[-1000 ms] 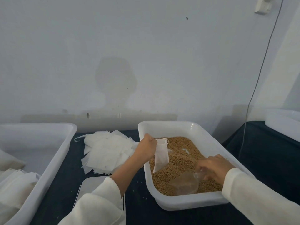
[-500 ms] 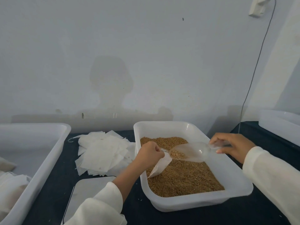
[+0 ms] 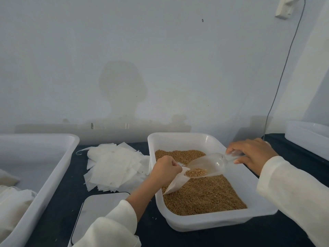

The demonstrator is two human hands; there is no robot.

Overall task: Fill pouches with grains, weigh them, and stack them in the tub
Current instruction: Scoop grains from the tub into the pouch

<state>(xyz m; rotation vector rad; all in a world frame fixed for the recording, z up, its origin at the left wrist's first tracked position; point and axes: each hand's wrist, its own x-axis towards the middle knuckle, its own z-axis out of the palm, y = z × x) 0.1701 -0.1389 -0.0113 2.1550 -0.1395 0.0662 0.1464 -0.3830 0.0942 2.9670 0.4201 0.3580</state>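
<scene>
Filling step: left hand (image 3: 166, 169) pinches a pouch (image 3: 175, 183) open while right hand (image 3: 252, 154) grips a scoop (image 3: 207, 165) tipping grains (image 3: 204, 196); weighing likely follows.

Clear glossy plastic scoop (image 3: 211, 164), matt white fabric-like pouch (image 3: 175, 184), smooth white plastic tub (image 3: 213, 222)

A dark table (image 3: 58, 214) carries a white tub (image 3: 58, 168) at left, a heap of empty pouches (image 3: 114, 168), a flat scale (image 3: 99, 209), the grain tray (image 3: 213, 221) and another white tub (image 3: 308, 138) far right.
</scene>
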